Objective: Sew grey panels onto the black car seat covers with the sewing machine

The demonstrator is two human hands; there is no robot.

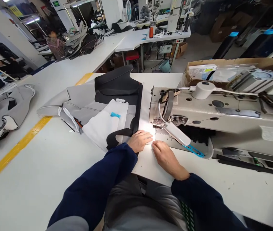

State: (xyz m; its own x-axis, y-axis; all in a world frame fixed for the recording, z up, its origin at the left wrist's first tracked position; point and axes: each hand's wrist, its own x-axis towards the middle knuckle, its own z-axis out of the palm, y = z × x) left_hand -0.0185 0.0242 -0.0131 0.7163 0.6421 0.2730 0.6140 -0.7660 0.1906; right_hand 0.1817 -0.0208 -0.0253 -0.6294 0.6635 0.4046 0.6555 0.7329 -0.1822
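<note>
A sewing machine (pixel 194 110) lies on the right of the white table, its small lamp (pixel 177 133) lighting the needle area. Grey and black fabric (pixel 117 83) is spread to the left of it, with a white piece (pixel 102 125) on top bearing a blue mark. My left hand (pixel 140 140) rests flat on the fabric's edge just below the needle area, fingers stretched to the right. Close beside it, my right hand (pixel 166 155) has thumb and fingertips pressed together at the edge of the lit white material; what is between them is too small to make out.
Another grey fabric bundle (pixel 8 109) lies at the far left, beyond yellow tape (pixel 18 149). Behind the machine stands an open cardboard box (pixel 189 69). More tables, a dark fabric pile (pixel 85 41) and people are in the background.
</note>
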